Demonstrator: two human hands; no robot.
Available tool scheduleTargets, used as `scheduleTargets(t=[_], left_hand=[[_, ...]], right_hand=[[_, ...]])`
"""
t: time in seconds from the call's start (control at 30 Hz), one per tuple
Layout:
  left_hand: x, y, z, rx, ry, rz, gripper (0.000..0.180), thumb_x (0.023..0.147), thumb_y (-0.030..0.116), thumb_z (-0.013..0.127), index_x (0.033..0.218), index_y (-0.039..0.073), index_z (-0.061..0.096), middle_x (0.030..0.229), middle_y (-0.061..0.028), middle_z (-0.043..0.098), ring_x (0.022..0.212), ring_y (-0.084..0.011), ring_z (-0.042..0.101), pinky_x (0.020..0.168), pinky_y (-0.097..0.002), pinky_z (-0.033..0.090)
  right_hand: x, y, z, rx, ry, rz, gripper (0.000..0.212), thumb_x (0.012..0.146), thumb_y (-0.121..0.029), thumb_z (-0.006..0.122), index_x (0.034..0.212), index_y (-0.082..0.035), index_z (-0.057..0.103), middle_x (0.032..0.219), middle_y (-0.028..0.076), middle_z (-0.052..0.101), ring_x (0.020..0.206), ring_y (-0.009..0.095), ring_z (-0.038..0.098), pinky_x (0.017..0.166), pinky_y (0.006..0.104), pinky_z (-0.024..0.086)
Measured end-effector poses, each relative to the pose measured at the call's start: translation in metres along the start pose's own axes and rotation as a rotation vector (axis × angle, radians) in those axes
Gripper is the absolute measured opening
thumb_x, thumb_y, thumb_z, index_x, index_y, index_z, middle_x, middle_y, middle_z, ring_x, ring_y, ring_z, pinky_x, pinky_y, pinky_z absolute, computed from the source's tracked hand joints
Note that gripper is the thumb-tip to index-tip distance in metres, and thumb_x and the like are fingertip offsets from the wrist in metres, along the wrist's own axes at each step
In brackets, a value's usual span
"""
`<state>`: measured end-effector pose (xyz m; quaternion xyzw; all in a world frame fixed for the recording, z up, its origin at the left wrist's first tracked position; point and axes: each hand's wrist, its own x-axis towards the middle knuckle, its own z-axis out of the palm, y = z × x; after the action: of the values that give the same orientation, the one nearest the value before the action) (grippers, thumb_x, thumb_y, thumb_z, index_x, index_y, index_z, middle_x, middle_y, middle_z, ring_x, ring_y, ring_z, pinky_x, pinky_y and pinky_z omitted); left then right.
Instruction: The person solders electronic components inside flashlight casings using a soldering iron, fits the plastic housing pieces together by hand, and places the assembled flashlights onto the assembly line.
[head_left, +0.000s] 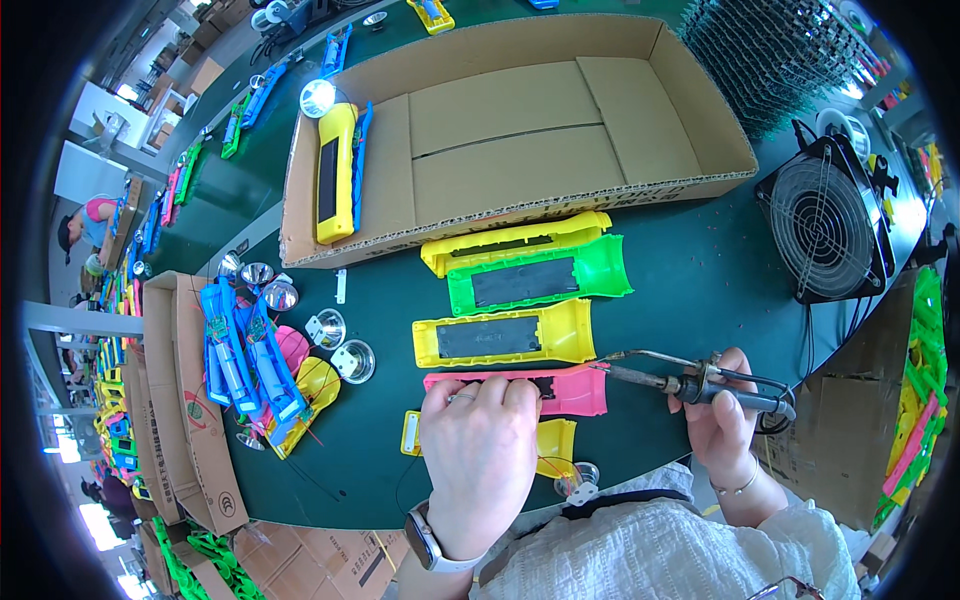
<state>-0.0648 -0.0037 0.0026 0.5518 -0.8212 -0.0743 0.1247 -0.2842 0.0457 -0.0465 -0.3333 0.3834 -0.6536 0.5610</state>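
My left hand (478, 455), with a watch on its wrist, is bent over the near edge of a pink plastic flashlight housing (580, 390). Its fingers are curled down and the fingertips are hidden, so what they grip cannot be seen. A yellow housing (556, 447) lies partly under that hand, with a small reflector (577, 480) beside it. My right hand (722, 415) is closed around a soldering iron (675, 383) fitted with a thin curved metal tube. The iron's tip points left, close to the right end of the pink housing.
Beyond lie yellow (555, 335), green (600, 268) and more yellow housings. Behind them stands a cardboard box (520, 195) holding a yellow flashlight (336, 170). Blue and yellow flashlight parts (240, 350) with reflectors lie left. A fan (825, 220) stands right, near a stacked wire-like mass (765, 65).
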Motion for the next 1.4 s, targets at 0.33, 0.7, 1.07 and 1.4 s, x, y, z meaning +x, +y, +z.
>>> scheduleTargets(t=[0.33,0.7,1.07,1.4], left_hand=[[-0.006,-0.002,-0.007,-0.058,0.017,0.029,0.009,0.070,0.013,0.067,0.074,0.009,0.061,0.070,-0.0020,0.059,0.067,-0.0188,0.058,0.069,-0.0325,0.042],[-0.072,-0.093,-0.003,-0.140,0.068,0.457,0.026,0.072,0.024,0.071,0.089,0.015,0.053,0.098,-0.0067,0.053,0.094,-0.0251,0.058,0.074,-0.0358,0.052],[-0.053,-0.044,0.013,-0.020,0.290,0.637,0.022,0.069,0.015,0.068,0.088,0.019,0.057,0.101,0.0033,0.055,0.085,-0.0131,0.049,0.062,-0.0235,0.042],[-0.042,-0.009,0.011,-0.440,0.213,0.087,0.020,0.062,0.005,0.073,0.077,0.009,0.060,0.073,-0.0027,0.051,0.066,-0.0199,0.051,0.058,-0.0309,0.039]], right_hand=[[0.002,-0.001,0.005,0.002,0.032,0.000,0.033,0.082,-0.027,0.062,0.090,-0.004,0.040,0.067,0.008,0.055,0.070,0.018,0.056,0.068,0.0315,0.047],[0.000,0.000,0.005,0.032,0.038,-0.033,0.031,0.083,-0.027,0.061,0.088,-0.006,0.040,0.066,0.006,0.052,0.064,0.014,0.051,0.064,0.0303,0.045],[-0.026,-0.010,0.016,-0.007,0.124,-0.013,0.034,0.081,-0.028,0.064,0.091,-0.006,0.040,0.065,0.006,0.053,0.061,0.014,0.051,0.061,0.0306,0.045],[-0.042,0.004,0.017,-0.030,0.035,0.049,0.034,0.080,-0.026,0.065,0.091,-0.004,0.042,0.074,0.009,0.055,0.062,0.011,0.052,0.057,0.0235,0.043]])
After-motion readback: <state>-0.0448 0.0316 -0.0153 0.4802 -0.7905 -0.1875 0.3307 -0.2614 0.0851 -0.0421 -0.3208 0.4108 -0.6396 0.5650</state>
